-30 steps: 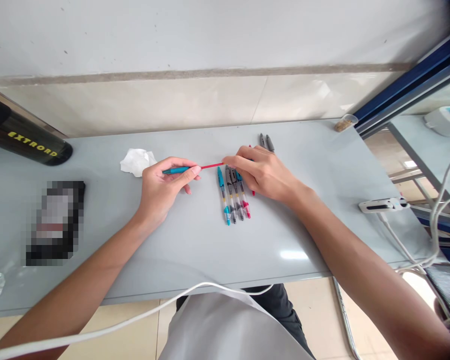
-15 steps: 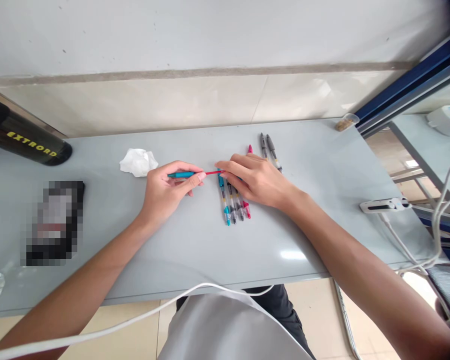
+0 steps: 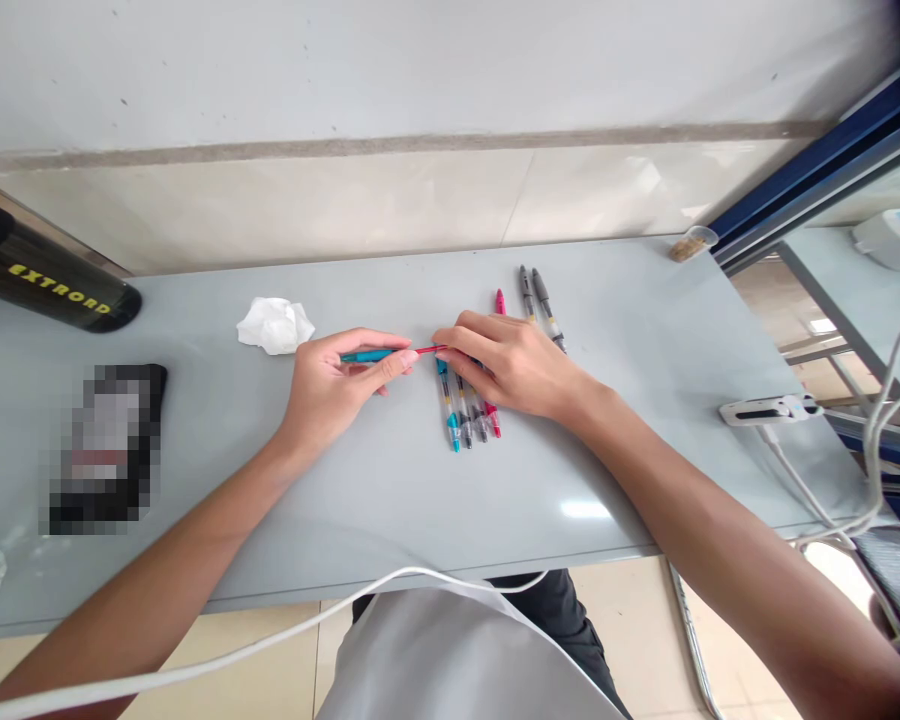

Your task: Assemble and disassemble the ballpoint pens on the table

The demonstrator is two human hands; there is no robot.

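Observation:
My left hand [image 3: 334, 385] is closed around a teal pen barrel [image 3: 367, 356], held nearly level just above the desk. A thin red pen refill [image 3: 430, 350] spans the small gap between my hands. Its right end disappears into the closed fingertips of my right hand [image 3: 514, 365], which hide whatever else is there. Under and beside that hand lie a teal pen [image 3: 452, 425], two grey pens and a pink pen [image 3: 494, 420], side by side with their upper parts partly covered. Two more grey pens [image 3: 541, 290] rest just beyond my right hand.
Crumpled white tissue [image 3: 275, 325] lies behind my left hand. Farther left are a dark bottle [image 3: 52, 280] and a blurred-out dark object [image 3: 105, 445]. A small clear cup [image 3: 692, 244] stands at the back right. A white device [image 3: 769, 410] with cables sits near the right edge.
My left hand and the teal barrel have shifted slightly right and down, and a little less of the red refill shows between my hands. My right hand stays nearly in place.

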